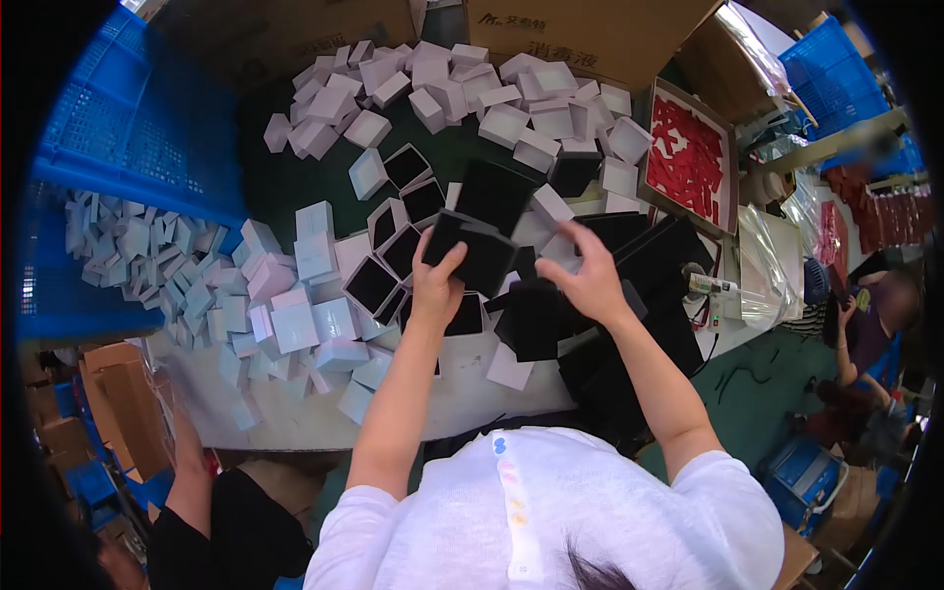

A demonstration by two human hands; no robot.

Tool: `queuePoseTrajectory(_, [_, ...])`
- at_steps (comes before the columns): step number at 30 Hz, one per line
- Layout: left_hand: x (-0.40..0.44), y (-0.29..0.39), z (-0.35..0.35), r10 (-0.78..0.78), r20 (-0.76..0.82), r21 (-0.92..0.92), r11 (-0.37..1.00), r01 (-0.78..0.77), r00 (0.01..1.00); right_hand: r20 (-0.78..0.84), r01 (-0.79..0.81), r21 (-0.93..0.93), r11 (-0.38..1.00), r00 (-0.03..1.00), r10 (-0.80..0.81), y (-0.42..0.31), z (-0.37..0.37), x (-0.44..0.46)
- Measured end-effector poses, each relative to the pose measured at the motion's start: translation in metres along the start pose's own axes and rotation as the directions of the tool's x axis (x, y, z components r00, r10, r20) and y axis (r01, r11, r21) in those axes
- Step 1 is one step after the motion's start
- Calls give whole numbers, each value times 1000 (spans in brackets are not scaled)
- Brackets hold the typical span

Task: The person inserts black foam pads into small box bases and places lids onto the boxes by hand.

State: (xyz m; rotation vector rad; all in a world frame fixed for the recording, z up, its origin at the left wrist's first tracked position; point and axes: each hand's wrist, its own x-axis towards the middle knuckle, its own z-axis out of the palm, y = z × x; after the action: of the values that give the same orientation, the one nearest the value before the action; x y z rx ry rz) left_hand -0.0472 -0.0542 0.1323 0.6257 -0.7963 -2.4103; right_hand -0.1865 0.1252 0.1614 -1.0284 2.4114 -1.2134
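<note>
My left hand [440,280] is closed round a small stack of flat black pieces [472,251], thumb on top. Just beyond it lies a larger black piece [497,192]. To the right, my right hand [588,267] has its thumb and fingers apart over more black pieces, with nothing visible between them. A white box [551,205] is close to its fingertips. Left of my left hand stand several open white boxes with black insides [372,286]. Black sheets [654,265] are piled to the right, and a loose black piece [528,320] lies between my forearms.
White boxes heap at the back [433,74] and left [295,324]. A blue crate [128,128] stands left, cartons [600,39] behind. A tray [730,147] of red pieces and a glue bottle [710,283] are right. Other people are at lower left [187,472] and far right [875,324].
</note>
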Motion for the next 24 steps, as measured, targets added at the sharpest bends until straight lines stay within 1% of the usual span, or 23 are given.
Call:
queuePoseTrajectory(1, [-2,1,-4,-89,73,19,996,88,993,9,-123,324,938,992,127,-18,-9,9])
queuePoseTrajectory(2, [-3,1,-5,-126,165,87,990,113,978,44,-221,590,777,969,242,-18,-7,18])
queuePoseTrajectory(4, [-5,-5,-1,-166,238,195,973,120,957,218,-305,647,699,952,214,-27,-8,35])
queuePoseTrajectory(5, [-7,-7,1,-154,198,169,978,121,968,211,-299,648,700,954,212,-21,-8,42])
queuePoseTrajectory(6, [-4,-7,1,-152,202,171,978,119,968,119,-272,644,715,959,258,-12,-4,47])
queuePoseTrajectory(7, [-2,-7,-1,-160,165,196,972,127,973,30,-250,636,730,953,301,0,1,52])
queuePoseTrajectory(8, [-2,-7,-3,-168,122,219,966,139,978,-50,-256,794,552,877,479,16,1,58])
queuePoseTrajectory(9, [-2,-8,-4,-168,113,216,966,141,979,12,-295,795,530,882,471,22,-10,58])
queuePoseTrajectory(10, [-1,-9,-3,-238,121,386,906,175,964,72,-330,795,509,884,461,26,-22,59])
queuePoseTrajectory(11, [0,-11,-1,-309,118,543,816,199,944,77,-335,793,509,883,462,28,-27,57])
queuePoseTrajectory(12, [-3,-3,18,-335,149,697,703,141,930,50,-338,725,599,894,444,29,-31,54])
queuePoseTrajectory(13, [4,-2,22,-110,245,833,533,-151,963,23,-335,647,685,907,421,33,-37,52])
queuePoseTrajectory(14, [16,-2,25,89,386,879,267,-395,918,36,-290,662,691,934,357,45,-42,52])
queuePoseTrajectory(15, [37,-4,23,168,303,852,393,-346,938,130,-365,709,603,908,397,35,-54,50])
queuePoseTrajectory(16, [63,-4,26,120,77,783,607,-134,990,229,-442,741,505,874,428,23,-65,43])
queuePoseTrajectory(17, [91,3,32,128,19,804,587,-91,992,259,-444,732,518,883,391,27,-63,34])
queuePoseTrajectory(18, [124,-7,26,240,74,867,464,-181,968,286,-439,723,533,893,347,30,-61,27])
queuePoseTrajectory(19, [155,-12,28,300,82,916,353,-191,950,385,-446,681,580,893,234,22,-60,19])
queuePoseTrajectory(20, [186,-20,31,265,-49,907,415,-68,963,482,-443,639,629,868,122,7,-57,12])
queuePoseTrajectory(21, [211,-28,33,223,-176,880,473,52,959,597,-484,574,661,799,66,-10,-54,1])
queuePoseTrajectory(22, [227,-34,35,239,-172,877,479,39,956,727,-522,521,676,686,-31,-22,-49,-12])
queuePoseTrajectory(23, [240,-40,38,216,-227,917,375,134,950,791,-572,576,584,570,-222,-26,-38,-29])
queuePoseTrajectory(24, [252,-45,38,198,-285,937,262,229,938,850,-600,525,604,401,-341,-35,-32,-39])
